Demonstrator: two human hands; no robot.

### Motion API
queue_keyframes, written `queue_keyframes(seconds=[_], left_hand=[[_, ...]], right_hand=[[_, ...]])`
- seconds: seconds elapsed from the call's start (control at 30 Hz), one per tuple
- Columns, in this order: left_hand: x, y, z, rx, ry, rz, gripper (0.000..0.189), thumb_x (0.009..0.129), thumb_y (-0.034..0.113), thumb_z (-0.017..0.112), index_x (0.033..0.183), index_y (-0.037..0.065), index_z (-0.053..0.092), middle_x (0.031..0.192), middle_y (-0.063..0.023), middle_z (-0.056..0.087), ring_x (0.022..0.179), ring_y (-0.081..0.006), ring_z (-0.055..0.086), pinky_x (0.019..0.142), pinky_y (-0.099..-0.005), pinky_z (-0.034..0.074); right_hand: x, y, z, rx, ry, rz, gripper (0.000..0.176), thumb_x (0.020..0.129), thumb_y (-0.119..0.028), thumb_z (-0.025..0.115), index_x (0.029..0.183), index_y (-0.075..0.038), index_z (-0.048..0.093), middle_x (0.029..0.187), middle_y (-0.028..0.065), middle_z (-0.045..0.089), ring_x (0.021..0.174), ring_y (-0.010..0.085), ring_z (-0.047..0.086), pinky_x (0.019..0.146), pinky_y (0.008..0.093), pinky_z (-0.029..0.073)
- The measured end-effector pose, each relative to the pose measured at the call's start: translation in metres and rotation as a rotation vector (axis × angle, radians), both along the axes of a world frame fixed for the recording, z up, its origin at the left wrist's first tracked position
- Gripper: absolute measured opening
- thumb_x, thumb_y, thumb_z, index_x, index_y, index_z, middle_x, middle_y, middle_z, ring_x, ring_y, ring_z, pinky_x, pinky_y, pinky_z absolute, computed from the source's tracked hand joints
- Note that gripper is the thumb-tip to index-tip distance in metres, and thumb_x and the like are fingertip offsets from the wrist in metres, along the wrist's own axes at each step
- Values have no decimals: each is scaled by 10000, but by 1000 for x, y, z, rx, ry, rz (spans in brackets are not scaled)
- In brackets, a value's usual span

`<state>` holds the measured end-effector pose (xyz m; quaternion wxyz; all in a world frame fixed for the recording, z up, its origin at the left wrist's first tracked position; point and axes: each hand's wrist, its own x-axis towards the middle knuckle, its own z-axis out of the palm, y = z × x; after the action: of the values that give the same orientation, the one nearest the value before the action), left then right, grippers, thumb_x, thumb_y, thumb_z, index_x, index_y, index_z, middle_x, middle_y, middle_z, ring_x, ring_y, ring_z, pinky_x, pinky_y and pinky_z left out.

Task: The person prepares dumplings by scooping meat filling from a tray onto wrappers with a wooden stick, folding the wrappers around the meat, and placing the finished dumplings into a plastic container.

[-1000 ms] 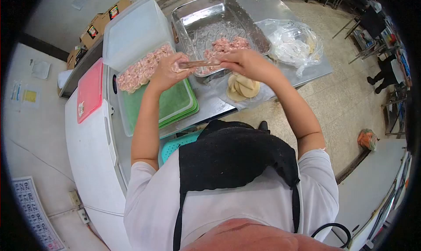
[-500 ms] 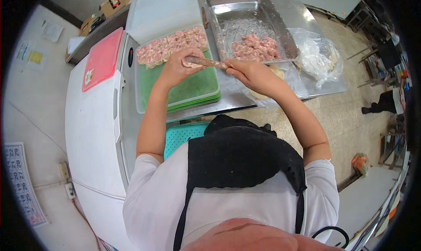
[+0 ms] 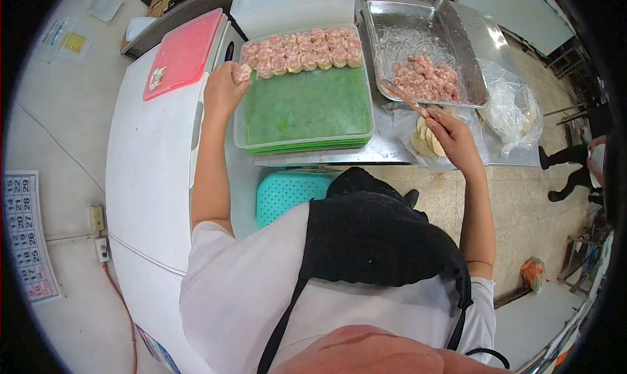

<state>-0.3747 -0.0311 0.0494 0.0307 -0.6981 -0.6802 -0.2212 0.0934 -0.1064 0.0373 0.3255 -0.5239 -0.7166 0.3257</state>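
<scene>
My left hand (image 3: 223,90) is closed round a meat dumpling (image 3: 241,73), at the left edge of a stack of green-lined trays (image 3: 307,109). Packed rows of dumplings (image 3: 300,50) cover the far part of the top tray. My right hand (image 3: 454,139) grips the near end of a thin wooden-looking spatula (image 3: 406,98). Its far end reaches over the near left corner of a metal pan (image 3: 372,34), beside a mound of minced meat (image 3: 426,79). Just left of my right hand, round pale wrappers (image 3: 427,139) lie on plastic.
A clear plastic bag (image 3: 513,106) sits right of the pan. On the white chest at left lies a pink lid (image 3: 186,54). A turquoise perforated basket (image 3: 290,194) is below the table edge. Another person's legs (image 3: 568,168) show at far right.
My hands have moved apart: the left, with the dumpling, to the tray's left edge, the right, with the spatula, away to the pan's near corner. The camera view has shifted too.
</scene>
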Motion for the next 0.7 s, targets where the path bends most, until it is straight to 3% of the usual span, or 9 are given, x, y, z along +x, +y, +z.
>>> queue_keyframes(seconds=[0.1, 0.17, 0.37, 0.5, 0.63, 0.7], left_hand=[[-2, 16, -11, -56, 205, 17, 501, 679, 268, 776, 1078, 35, 582, 1027, -136, 602, 954, -325, 569, 800, -414, 458], [-3, 25, -27, 89, 347, 32, 536, 667, 326, 784, 1096, 71, 590, 1048, -115, 602, 988, -317, 557, 823, -423, 452], [-12, 28, -31, 109, 209, 1, 481, 696, 359, 761, 1093, 140, 601, 1118, -94, 589, 1059, -321, 535, 877, -438, 429], [-26, 32, -36, 112, 200, -67, 434, 682, 331, 768, 1021, 115, 604, 1144, -94, 576, 1088, -318, 517, 897, -436, 409], [-37, 47, -50, 159, 284, -98, 384, 694, 332, 758, 962, 87, 633, 1201, -164, 553, 1118, -356, 500, 947, -447, 398], [-33, 48, -46, 69, 240, -111, 396, 709, 301, 749, 1008, 75, 622, 1214, -178, 544, 1126, -362, 495, 956, -453, 396]], right_hand=[[-2, -4, -4, -28, 24, -12, 302, 918, -204, 594, 1107, 30, 617, 893, 135, 649, 818, 178, 590, 762, 282, 453], [-5, -8, -2, -32, 28, -20, 311, 918, -207, 595, 1115, 33, 613, 902, 138, 654, 824, 176, 592, 766, 282, 456], [0, -19, 0, -103, 28, -71, 322, 917, -209, 597, 1128, 34, 617, 954, 133, 673, 866, 170, 608, 800, 284, 467], [3, -20, -6, -105, 20, -71, 320, 917, -205, 595, 1128, 33, 623, 1007, 142, 681, 907, 180, 630, 821, 294, 475], [-5, -19, 3, -79, -47, 16, 308, 921, -239, 577, 1096, 8, 632, 973, 164, 674, 847, 248, 645, 780, 323, 485], [-6, -17, -8, -67, -4, 49, 310, 921, -236, 584, 1086, 23, 625, 968, 160, 672, 861, 229, 635, 775, 320, 481]])
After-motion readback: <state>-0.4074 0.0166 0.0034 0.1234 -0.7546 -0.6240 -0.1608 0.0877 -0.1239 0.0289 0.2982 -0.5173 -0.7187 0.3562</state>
